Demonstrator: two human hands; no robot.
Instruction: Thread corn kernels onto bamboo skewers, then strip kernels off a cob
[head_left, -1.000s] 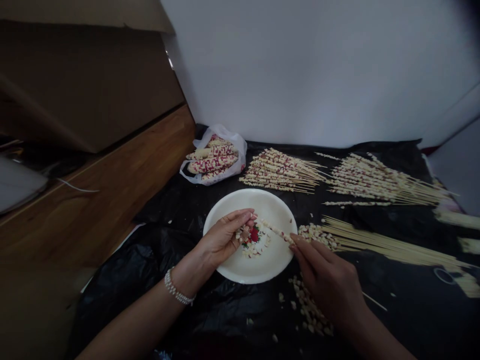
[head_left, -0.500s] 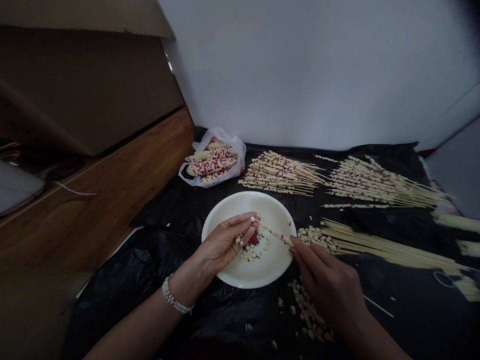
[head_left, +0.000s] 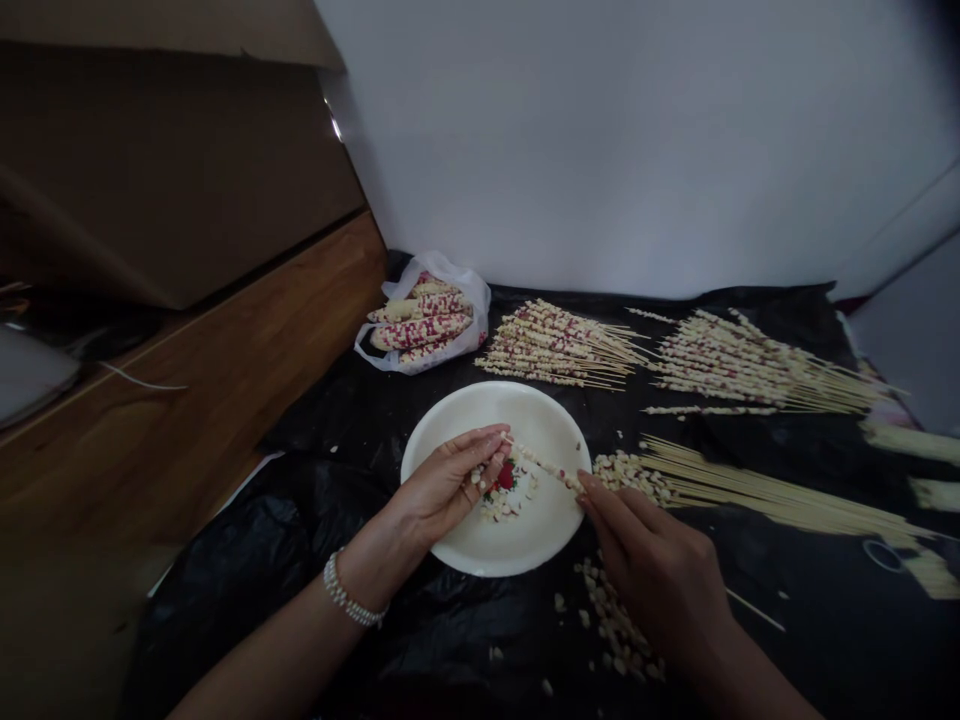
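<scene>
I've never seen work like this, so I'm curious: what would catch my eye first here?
Two fans of wooden skewers threaded with cream and red kernels stand out first, lying on black plastic sheeting at the back. In front, over a white plate, the left hand and right hand hold a part-threaded skewer. Speckled corn cobs sit in a white plastic bag at back left.

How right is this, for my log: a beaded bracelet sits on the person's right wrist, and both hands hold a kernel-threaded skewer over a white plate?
Wrong wrist: the beaded bracelet is on the left, as the head view shows. The left hand and right hand do hold the skewer over the white plate.
</scene>
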